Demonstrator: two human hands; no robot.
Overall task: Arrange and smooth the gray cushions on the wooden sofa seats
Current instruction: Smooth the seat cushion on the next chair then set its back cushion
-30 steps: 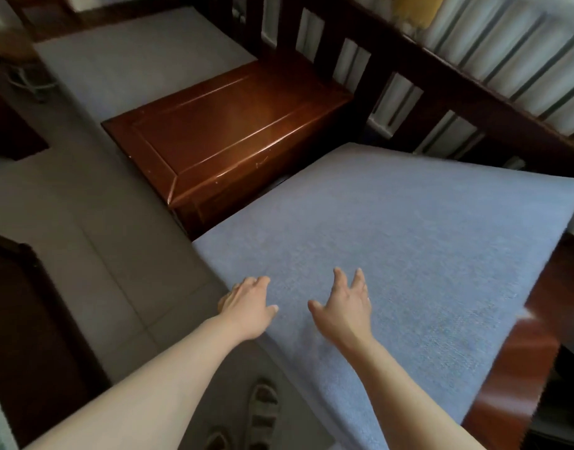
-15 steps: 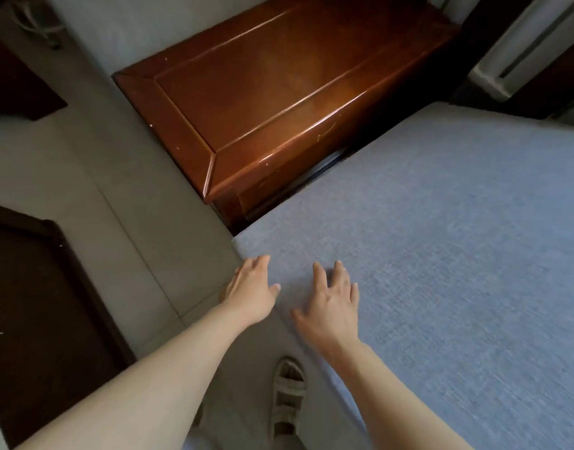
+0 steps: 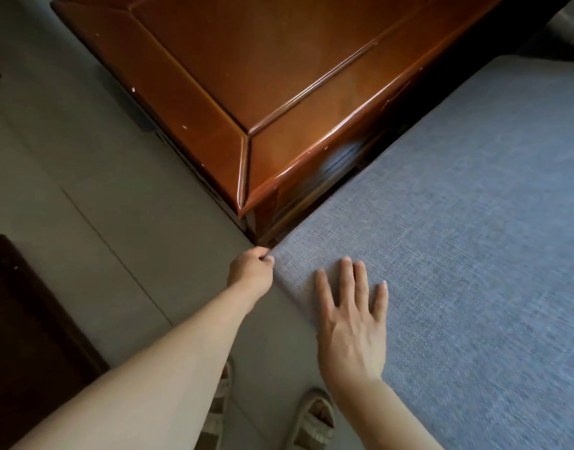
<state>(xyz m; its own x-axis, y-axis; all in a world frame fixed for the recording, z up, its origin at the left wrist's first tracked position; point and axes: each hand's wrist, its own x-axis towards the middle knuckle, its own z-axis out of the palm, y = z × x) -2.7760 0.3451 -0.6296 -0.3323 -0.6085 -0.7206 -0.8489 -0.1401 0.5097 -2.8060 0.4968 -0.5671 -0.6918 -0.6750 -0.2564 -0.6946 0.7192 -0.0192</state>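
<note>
no text, label, brand, number or sign can be read on anything here.

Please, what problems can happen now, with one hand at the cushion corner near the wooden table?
1. The left hand grips the gray cushion corner right beside the wooden table leg; its knuckles might knock the wood.
2. The right hand lies flat near the edge; pulling the corner may bunch fabric.

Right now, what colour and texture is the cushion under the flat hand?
Blue-gray with a fine woven texture, no print; the cushion shows best in the head view.
</note>
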